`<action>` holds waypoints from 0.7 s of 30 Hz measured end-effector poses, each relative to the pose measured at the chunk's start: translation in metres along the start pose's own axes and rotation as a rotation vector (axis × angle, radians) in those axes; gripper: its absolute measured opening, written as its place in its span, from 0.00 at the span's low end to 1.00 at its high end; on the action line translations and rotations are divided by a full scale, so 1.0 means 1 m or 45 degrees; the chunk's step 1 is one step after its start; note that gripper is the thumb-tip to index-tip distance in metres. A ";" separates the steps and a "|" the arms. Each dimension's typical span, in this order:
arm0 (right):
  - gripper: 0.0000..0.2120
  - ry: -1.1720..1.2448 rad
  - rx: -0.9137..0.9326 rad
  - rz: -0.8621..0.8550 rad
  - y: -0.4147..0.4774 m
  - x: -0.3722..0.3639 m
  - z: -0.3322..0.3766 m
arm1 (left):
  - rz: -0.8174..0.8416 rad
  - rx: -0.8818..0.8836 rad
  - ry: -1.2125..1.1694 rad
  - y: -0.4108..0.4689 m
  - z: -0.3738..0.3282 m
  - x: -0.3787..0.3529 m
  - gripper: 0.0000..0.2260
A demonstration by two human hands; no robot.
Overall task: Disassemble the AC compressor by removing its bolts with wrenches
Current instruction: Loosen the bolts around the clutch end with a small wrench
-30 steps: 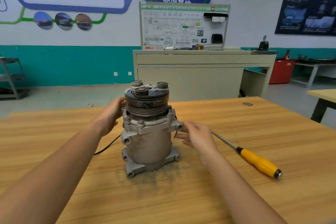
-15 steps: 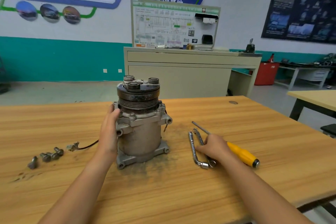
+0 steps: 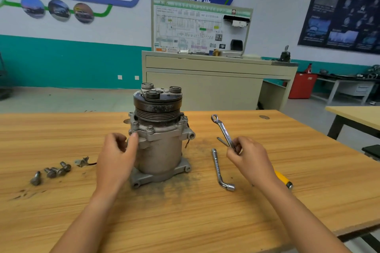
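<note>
Around the compressor (image 3: 158,146), the table (image 3: 185,222) lay bare at 6 and 12 o'clock, so a hand could pass there. At 9 o'clock the left hand (image 3: 117,158) crowded its side, with a plug (image 3: 83,161) and bolts (image 3: 53,171) farther out toward 8. At 3 o'clock an L-wrench (image 3: 218,168) lay flat, and just beyond it the right hand (image 3: 249,158) held a ring wrench (image 3: 222,129) over a screwdriver (image 3: 283,179).

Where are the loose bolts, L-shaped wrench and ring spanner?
Loose grey steel bolts (image 3: 53,172), head view, middle bolt.
Silver L-shaped socket wrench (image 3: 217,167), head view, its shaft.
Silver ring spanner (image 3: 223,129), head view, its shank.
</note>
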State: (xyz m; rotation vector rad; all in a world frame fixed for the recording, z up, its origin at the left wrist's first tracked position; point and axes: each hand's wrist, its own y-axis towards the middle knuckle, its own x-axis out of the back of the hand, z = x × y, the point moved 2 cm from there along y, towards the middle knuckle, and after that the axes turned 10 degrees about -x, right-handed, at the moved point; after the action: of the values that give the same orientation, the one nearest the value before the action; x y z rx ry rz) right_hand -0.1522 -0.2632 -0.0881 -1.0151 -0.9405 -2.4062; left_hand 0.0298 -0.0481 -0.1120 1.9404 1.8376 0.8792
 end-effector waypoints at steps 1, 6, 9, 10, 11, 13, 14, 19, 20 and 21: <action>0.04 0.014 0.062 -0.033 -0.004 0.006 0.006 | 0.041 -0.017 0.024 0.000 0.000 0.001 0.14; 0.02 0.070 0.236 -0.073 -0.022 0.023 0.033 | 0.088 -0.054 -0.036 -0.002 -0.002 0.003 0.13; 0.02 0.096 0.261 -0.076 -0.027 0.026 0.043 | 0.092 -0.053 -0.073 -0.001 -0.004 0.005 0.09; 0.03 0.098 0.265 -0.075 -0.028 0.027 0.045 | 0.090 -0.050 -0.085 -0.002 -0.006 0.006 0.07; 0.03 0.094 0.273 -0.074 -0.029 0.027 0.047 | 0.091 -0.049 -0.094 -0.003 -0.008 0.006 0.07; 0.03 0.076 0.304 -0.066 -0.031 0.027 0.051 | 0.100 -0.045 -0.110 -0.004 -0.011 0.007 0.06; 0.04 0.070 0.321 -0.062 -0.032 0.027 0.052 | 0.104 -0.039 -0.118 -0.005 -0.011 0.008 0.06; 0.04 0.090 0.342 -0.061 -0.036 0.030 0.059 | 0.108 -0.003 -0.124 -0.005 -0.010 0.009 0.10; 0.04 0.090 0.337 -0.057 -0.036 0.030 0.060 | 0.107 0.010 -0.129 -0.005 -0.010 0.009 0.10; 0.05 0.088 0.330 -0.047 -0.036 0.030 0.061 | 0.108 0.027 -0.142 -0.004 -0.009 0.009 0.10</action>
State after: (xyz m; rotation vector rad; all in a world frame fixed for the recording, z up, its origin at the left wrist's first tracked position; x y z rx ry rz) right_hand -0.1623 -0.1968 -0.0499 -0.8209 -1.2164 -2.2574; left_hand 0.0205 -0.0403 -0.1055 2.0497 1.7200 0.7632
